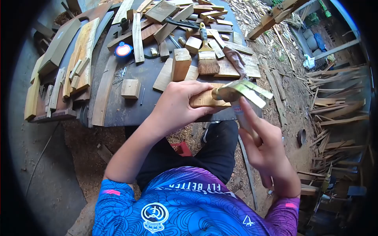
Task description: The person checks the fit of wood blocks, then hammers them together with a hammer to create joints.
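My left hand (175, 104) grips a small flat wooden piece (205, 100) at the near edge of the dark worktable (130, 110). My right hand (265, 151) is wrapped around the handle of a claw hammer (240, 91). The hammer's head rests against the right end of the wooden piece, and its claws point right. The lower part of the handle is hidden inside my fist.
On the table lie a paintbrush (206, 55), a blue and red tape measure (124, 50), wooden blocks (181, 63) (130, 88), loose nails (120, 74) and several offcuts. Planks (80, 59) are stacked at the left. Scrap slats (334, 102) cover the ground at the right.
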